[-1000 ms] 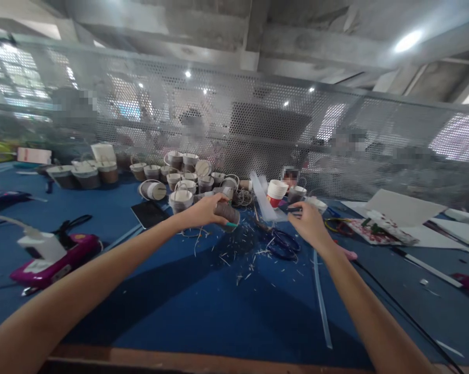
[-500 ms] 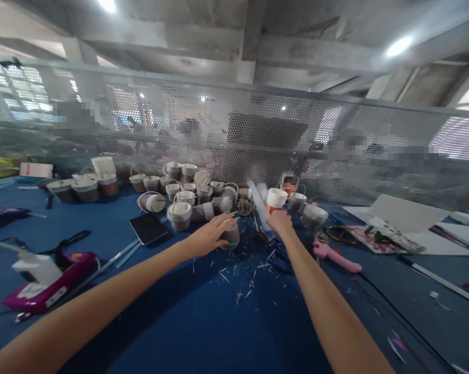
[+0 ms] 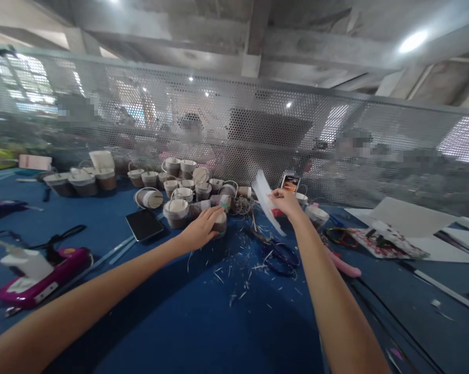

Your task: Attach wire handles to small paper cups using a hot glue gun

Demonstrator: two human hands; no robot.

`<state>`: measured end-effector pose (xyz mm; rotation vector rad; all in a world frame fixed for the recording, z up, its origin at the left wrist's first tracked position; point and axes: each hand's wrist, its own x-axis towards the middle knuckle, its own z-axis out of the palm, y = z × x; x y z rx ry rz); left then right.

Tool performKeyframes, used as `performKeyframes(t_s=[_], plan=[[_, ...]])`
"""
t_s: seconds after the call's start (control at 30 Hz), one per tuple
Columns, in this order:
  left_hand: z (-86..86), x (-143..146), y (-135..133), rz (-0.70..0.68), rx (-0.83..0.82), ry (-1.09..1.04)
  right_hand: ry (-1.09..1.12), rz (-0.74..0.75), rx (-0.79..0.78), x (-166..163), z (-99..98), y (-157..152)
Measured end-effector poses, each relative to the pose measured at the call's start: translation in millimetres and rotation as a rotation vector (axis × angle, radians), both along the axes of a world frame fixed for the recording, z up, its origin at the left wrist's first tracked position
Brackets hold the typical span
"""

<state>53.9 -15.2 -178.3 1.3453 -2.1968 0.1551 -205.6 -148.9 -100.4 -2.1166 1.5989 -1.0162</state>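
Note:
My left hand (image 3: 202,229) is closed round a small brown paper cup (image 3: 220,223) standing on the blue table (image 3: 226,322), at the front of a heap of similar little cups with wire handles (image 3: 187,187). My right hand (image 3: 284,202) is raised further right, its fingers pinched on a pale translucent strip (image 3: 266,200) that slants up and to the left. A red-and-white paper cup sits mostly hidden behind that hand. Scissors (image 3: 277,252) lie on the table between my forearms, among scattered white clippings (image 3: 238,265).
A black phone (image 3: 144,224) lies left of the cups. A magenta glue gun (image 3: 35,283) rests at far left, a pink one (image 3: 341,264) beside my right arm. White sheets (image 3: 406,218) lie at right. A perforated metal screen (image 3: 234,140) closes the table's far side.
My left hand has set the brown cup down upright at the front of the heap. My right hand reached to the red-and-white cup and has lifted the pale strip.

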Motion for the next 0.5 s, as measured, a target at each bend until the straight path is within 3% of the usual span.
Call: performKeyframes(t_s=[0.27, 0.37, 0.5], plan=[[9.5, 4.8, -0.2, 0.205, -0.005, -0.023, -0.38, 0.175, -0.107, -10.8, 37.3, 22.7], [7.3, 9.4, -2.3, 0.192, -0.018, -0.027, -0.46, 0.18, -0.257, -16.5, 51.9, 34.8], [10.7, 12.6, 0.0, 0.133, -0.004, -0.038, -0.397, 0.164, -0.481, -22.5, 72.4, 65.7]])
